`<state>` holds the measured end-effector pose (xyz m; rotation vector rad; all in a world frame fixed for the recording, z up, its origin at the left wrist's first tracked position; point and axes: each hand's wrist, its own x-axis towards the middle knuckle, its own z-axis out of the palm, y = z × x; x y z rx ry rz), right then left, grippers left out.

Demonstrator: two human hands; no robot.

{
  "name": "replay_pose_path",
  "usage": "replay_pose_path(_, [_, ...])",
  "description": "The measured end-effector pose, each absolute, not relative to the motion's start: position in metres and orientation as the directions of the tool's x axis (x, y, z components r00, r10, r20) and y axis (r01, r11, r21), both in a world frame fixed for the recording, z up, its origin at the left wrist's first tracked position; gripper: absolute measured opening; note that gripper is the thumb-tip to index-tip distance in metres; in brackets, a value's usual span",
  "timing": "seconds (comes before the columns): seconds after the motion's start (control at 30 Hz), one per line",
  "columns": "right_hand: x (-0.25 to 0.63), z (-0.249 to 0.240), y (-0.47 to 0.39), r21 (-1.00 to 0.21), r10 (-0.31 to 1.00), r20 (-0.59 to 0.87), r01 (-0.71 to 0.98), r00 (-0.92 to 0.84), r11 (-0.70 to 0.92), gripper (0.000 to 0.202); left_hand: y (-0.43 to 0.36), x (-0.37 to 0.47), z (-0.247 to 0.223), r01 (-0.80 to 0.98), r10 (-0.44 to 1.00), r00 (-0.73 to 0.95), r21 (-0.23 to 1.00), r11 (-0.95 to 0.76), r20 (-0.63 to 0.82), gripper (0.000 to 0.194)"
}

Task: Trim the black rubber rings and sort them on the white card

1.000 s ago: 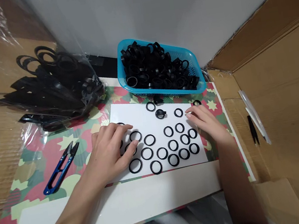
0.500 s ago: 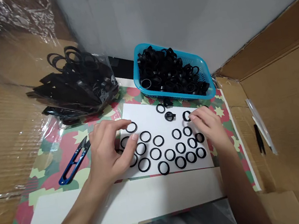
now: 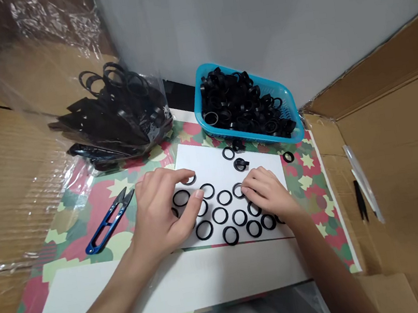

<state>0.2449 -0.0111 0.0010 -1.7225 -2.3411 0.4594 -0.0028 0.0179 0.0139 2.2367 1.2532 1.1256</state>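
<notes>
Several black rings lie spread over a white sheet (image 3: 210,162). My left hand (image 3: 169,204) rests at the sheet's left side, thumb and index finger apart around some rings, holding nothing. Just beyond its index fingertip is a partly covered ring (image 3: 192,181). My right hand (image 3: 267,192) is over the right half, its fingers pinched together at the edge of one black ring (image 3: 238,191). Its fingers and wrist cover other rings. Near the sheet's far edge, a ring with a black piece on it (image 3: 240,165) lies beside a plain ring (image 3: 228,153).
A blue basket (image 3: 296,135) full of black rings stands behind the sheet. Blue thread snips (image 3: 105,225) lie at left, below a clear bag of black parts (image 3: 109,119). One ring (image 3: 288,157) sits on the patterned cloth at right. Black tweezers (image 3: 360,201) lie far right.
My right hand has moved left and toward me, from the ring at the upper right to one nearer the middle. My left hand keeps its spread pose. The view has shifted slightly.
</notes>
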Motion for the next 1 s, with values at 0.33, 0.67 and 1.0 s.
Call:
replay_pose_path(0.33, [0.25,0.004,-0.023,-0.38,0.944,-0.055,0.881,-0.327,0.283,0.022,0.017,-0.002,0.013,0.546,0.834,0.307,0.633,-0.55,0.459,0.016])
replay_pose_path(0.67, [0.266,0.017,-0.005,-0.361,0.986,0.018,0.919,-0.163,0.159,0.017,0.018,-0.001,0.012,0.548,0.839,0.329,0.636,-0.543,0.433,0.015])
replay_pose_path(1.0, [0.244,-0.004,-0.016,-0.243,0.96,-0.068,0.937,-0.273,0.25,0.012,0.018,-0.001,0.01,0.552,0.837,0.358,0.629,-0.548,0.415,0.015])
